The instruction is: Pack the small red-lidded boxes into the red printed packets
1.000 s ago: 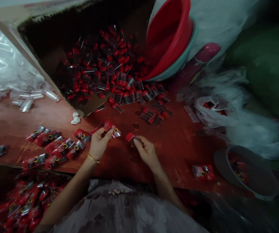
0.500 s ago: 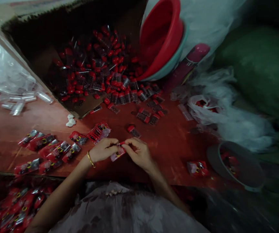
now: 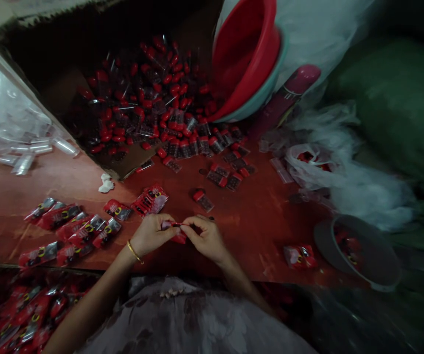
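Pinching one red packet [image 3: 177,235] together, left hand [image 3: 152,234] and right hand [image 3: 204,237] have drawn nearer the table [image 3: 256,221] edge, both grips closed on it.

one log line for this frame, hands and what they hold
left hand: pinching red packet | right hand: pinching same packet | loose vial: on table

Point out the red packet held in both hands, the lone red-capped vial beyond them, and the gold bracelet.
red packet [image 3: 177,235], head view, its exposed middle between the fingers
red-capped vial [image 3: 202,199], head view, its body
gold bracelet [image 3: 134,251], head view, band at left wrist
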### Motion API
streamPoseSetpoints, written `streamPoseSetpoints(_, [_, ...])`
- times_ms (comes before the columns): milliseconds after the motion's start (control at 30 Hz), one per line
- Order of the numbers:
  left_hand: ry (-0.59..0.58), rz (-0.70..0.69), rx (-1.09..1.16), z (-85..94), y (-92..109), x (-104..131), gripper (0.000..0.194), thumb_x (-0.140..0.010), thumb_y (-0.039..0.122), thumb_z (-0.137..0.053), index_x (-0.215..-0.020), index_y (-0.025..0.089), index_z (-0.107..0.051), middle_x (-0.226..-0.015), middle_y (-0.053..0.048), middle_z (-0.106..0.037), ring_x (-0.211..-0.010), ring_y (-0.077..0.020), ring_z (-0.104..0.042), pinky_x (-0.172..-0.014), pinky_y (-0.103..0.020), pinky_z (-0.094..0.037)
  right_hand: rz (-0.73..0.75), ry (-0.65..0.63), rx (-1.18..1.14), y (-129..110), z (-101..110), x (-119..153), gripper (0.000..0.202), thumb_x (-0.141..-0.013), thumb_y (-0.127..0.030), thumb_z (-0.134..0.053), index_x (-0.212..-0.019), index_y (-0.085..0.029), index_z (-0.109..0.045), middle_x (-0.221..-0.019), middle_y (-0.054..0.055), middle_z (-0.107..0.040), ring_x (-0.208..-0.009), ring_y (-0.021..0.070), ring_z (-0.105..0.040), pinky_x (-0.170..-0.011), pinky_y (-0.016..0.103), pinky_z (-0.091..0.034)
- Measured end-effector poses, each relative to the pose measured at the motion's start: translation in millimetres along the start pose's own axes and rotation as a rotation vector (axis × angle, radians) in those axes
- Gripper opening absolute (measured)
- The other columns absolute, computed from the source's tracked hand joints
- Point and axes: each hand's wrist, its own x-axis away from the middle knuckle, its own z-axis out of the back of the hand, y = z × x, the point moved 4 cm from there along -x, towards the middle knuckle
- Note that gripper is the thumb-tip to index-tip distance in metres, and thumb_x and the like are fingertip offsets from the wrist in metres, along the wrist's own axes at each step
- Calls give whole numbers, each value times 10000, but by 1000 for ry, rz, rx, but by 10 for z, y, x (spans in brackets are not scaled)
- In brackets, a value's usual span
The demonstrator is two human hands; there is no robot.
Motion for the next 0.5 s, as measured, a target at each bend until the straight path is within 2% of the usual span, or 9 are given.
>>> streamPoseSetpoints(100, [69,-15,83,16,69,-1,210,-625,354,-699,-684,154,-673,-599,19,-599,-572,-106,-495,-537,-200,-373,-77,106,-10,48,12,9,221,-841,-359,-493,-702,-212,-583,-622,-5,-595,-574,131,-531,-570,248,-415])
streamPoseSetpoints(200, [159,35,394,-81,8,23,306,-579,375,-742,-766,139,-686,-720,-19,-667,-651,-128,-561,-651,-238,-444,-153,235,-77,100,-31,35,239,-849,-383,-477,-705,-210,-556,-585,-18,-567,-520,119,-502,-512,231,-396])
streamPoseSetpoints(267, [216,84,574,-167,-89,41,344,-564,393,-755,-786,137,-695,-748,-35,-688,-665,-139,-584,-687,-268,-467,-155,267,-83,104,-93,45,247,-857,-392,-463,-705,-215,-544,-581,-21,-558,-527,120,-503,-524,230,-403])
streamPoseSetpoints(333, [296,96,665,-205,-171,53,329,-574,402,-751,-767,141,-698,-733,-32,-692,-648,-134,-587,-680,-273,-475,-135,257,-48,85,-156,43,266,-869,-395,-440,-696,-218,-536,-574,-21,-542,-527,120,-496,-535,232,-405])
streamPoseSetpoints(400, [360,77,663,-186,-199,55,300,-573,390,-755,-731,141,-697,-699,-18,-687,-618,-118,-575,-655,-255,-471,-90,208,24,54,-187,17,280,-885,-386,-413,-701,-220,-543,-577,-17,-540,-535,123,-494,-549,238,-407])
streamPoseSetpoints(500, [394,76,644,-106,-160,39,277,-541,371,-778,-618,131,-663,-602,8,-653,-547,-90,-541,-595,-227,-454,86,100,195,-4,-84,-103,286,-911,-311,-351,-783,-216,-588,-693,25,-611,-664,153,-544,-666,275,-436])
